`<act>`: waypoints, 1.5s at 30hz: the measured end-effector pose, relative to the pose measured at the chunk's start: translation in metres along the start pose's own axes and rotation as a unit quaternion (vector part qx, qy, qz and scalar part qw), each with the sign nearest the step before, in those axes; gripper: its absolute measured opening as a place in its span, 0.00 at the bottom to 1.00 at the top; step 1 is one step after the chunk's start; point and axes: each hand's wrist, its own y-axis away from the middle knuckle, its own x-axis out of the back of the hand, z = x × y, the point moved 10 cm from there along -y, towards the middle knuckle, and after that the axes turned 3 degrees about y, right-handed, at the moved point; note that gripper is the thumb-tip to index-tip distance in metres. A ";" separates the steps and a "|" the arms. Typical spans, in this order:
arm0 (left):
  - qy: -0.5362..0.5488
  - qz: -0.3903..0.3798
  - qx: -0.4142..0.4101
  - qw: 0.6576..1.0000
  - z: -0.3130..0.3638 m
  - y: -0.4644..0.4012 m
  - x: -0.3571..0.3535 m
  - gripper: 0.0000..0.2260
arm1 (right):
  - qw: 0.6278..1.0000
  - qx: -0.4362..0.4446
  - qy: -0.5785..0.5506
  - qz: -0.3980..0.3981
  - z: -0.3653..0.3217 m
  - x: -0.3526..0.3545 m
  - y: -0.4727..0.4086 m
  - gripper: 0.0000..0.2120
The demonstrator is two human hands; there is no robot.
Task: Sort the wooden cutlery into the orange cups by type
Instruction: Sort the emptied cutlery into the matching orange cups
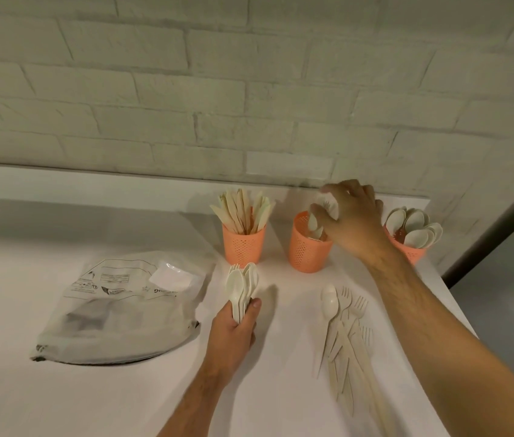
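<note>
Three orange perforated cups stand in a row near the wall. The left cup (243, 247) is full of wooden knives. Over the middle cup (307, 250) hovers my right hand (352, 219), fingers closed on pale cutlery pieces (314, 222) at the cup's mouth. The right cup (410, 250) holds several spoons. My left hand (233, 332) grips an upright bundle of spoons and forks (241, 287) in front of the left cup. A loose pile of forks, knives and a spoon (347, 335) lies on the white table under my right forearm.
A crumpled grey plastic bag (117, 307) lies on the table at the left. The white brick wall runs right behind the cups. The table's right edge (457, 307) is close to the right cup and the loose pile.
</note>
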 end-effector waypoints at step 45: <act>0.029 -0.039 -0.001 0.999 0.011 0.007 -0.002 0.13 | 0.942 0.064 -0.282 -0.168 -0.086 -0.034 0.057 0.12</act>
